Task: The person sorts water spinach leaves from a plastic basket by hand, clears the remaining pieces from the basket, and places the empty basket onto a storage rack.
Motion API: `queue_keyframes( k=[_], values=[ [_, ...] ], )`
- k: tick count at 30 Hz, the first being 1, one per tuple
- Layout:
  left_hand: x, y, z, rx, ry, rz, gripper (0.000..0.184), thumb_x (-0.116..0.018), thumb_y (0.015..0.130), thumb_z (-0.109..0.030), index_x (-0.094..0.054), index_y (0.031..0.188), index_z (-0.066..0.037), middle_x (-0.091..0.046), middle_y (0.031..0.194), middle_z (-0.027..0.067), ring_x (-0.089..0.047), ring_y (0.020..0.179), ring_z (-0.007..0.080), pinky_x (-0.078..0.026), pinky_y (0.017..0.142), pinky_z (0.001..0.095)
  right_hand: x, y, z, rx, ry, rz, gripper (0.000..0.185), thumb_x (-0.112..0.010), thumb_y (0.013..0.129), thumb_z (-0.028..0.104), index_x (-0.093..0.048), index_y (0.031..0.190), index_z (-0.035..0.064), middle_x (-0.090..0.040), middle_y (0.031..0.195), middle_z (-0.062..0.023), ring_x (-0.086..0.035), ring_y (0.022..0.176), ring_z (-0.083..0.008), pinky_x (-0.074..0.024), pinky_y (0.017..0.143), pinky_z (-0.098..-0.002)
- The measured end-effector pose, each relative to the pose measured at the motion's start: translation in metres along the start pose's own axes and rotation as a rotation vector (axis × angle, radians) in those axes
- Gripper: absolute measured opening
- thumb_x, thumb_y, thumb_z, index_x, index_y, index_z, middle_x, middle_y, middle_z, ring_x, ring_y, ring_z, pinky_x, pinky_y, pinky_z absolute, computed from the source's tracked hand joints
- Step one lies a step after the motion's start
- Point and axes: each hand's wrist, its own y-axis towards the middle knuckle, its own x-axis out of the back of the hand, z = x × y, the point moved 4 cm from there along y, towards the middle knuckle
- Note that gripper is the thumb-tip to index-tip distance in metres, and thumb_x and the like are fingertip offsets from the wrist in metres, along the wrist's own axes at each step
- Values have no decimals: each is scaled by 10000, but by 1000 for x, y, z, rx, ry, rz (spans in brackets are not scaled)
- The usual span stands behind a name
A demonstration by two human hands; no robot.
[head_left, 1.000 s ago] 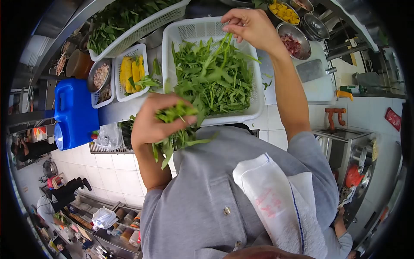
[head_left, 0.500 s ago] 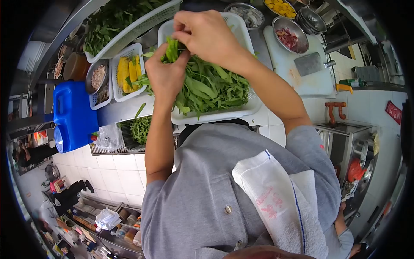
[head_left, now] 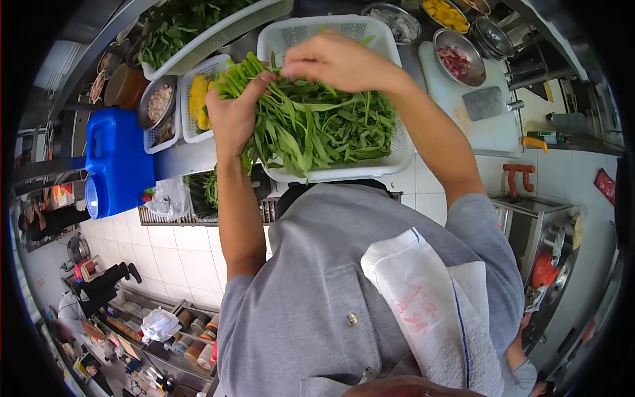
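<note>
My left hand [head_left: 231,118] is clamped round stems of leafy greens [head_left: 291,135], over the left side of the white basket [head_left: 357,173]. My right hand [head_left: 344,61] is just beside; I can't tell its grip. Light, even pressure should avoid bruising.

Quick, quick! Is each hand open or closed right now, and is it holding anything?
Left hand: closed around a bunch of green stems.
Right hand: fingers curled; can't tell if it's pinching anything.
</note>
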Motion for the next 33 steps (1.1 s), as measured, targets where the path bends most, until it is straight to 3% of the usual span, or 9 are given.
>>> queue_keyframes(
  k=[5, 6, 8, 11, 16, 19, 21, 26, 33],
  values=[
    [3, -8, 4, 56, 74, 142, 169, -649, 794, -55, -665, 923, 53, -686, 830, 67, -623, 773, 123, -485, 752, 258, 73, -6, 24, 120, -256, -507, 127, -620, 804, 86, -653, 865, -21, -645, 723, -175, -650, 665, -305, -492, 631, -399],
    [4, -10, 5, 64, 28, 131, 161, -651, 795, -57, -669, 915, 49, -684, 826, 66, -622, 767, 124, -484, 751, 255, 76, -11, 18, 121, -256, -503, 127, -620, 804, 86, -653, 865, -21, -645, 723, -175, -650, 665, -305, -492, 631, -399],
    [7, -12, 4, 72, -16, 109, 153, -652, 796, -58, -672, 907, 45, -683, 823, 65, -621, 762, 124, -483, 749, 253, 52, -13, -4, -63, -180, 75, 237, -588, 884, 236, -652, 939, 14, -652, 820, -140, -629, 763, -278, -485, 684, -347],
    [6, -13, 3, 137, -122, 99, 156, -653, 796, -55, -669, 912, 48, -680, 814, 62, -618, 751, 121, -481, 734, 244, 29, -14, 13, 193, -325, -194, 237, -597, 879, 231, -653, 943, 9, -655, 832, -144, -634, 793, -283, -499, 723, -357],
    [-3, -15, 8, 120, -57, 174, 159, -657, 787, -54, -665, 911, 46, -677, 811, 62, -613, 742, 120, -478, 699, 241, 30, -4, 17, 119, -264, -314, 266, -596, 851, 223, -661, 993, 7, -666, 843, -163, -637, 832, -327, -490, 756, -417],
    [5, -17, 11, 163, -102, 94, 154, -660, 784, -65, -670, 894, 42, -669, 809, 57, -602, 727, 123, -470, 697, 246, 45, -18, 2, -62, -336, -115, 238, -647, 822, 208, -675, 969, 23, -679, 916, -128, -645, 841, -306, -497, 759, -393],
    [8, -17, 10, 146, -111, 63, 144, -661, 785, -69, -674, 880, 38, -664, 802, 54, -596, 722, 122, -466, 693, 245, 24, -32, 6, 142, -437, -171, 247, -660, 812, 211, -678, 981, 32, -674, 903, -134, -643, 822, -301, -495, 750, -381],
    [6, -12, 13, 68, -107, 34, 112, -659, 797, -74, -677, 842, 27, -648, 787, 41, -584, 722, 115, -458, 684, 242, -14, -40, 19, -151, -59, 362, 205, -637, 824, 194, -658, 924, 17, -648, 848, -134, -609, 833, -289, -463, 717, -371],
    [-17, -9, 10, 99, -85, 175, 136, -651, 819, -73, -651, 918, 20, -669, 813, 47, -585, 745, 99, -460, 694, 231, 32, -26, 27, 42, -258, -22, 132, -602, 833, 137, -641, 824, 12, -601, 715, -121, -568, 752, -287, -440, 680, -376]
  ],
)
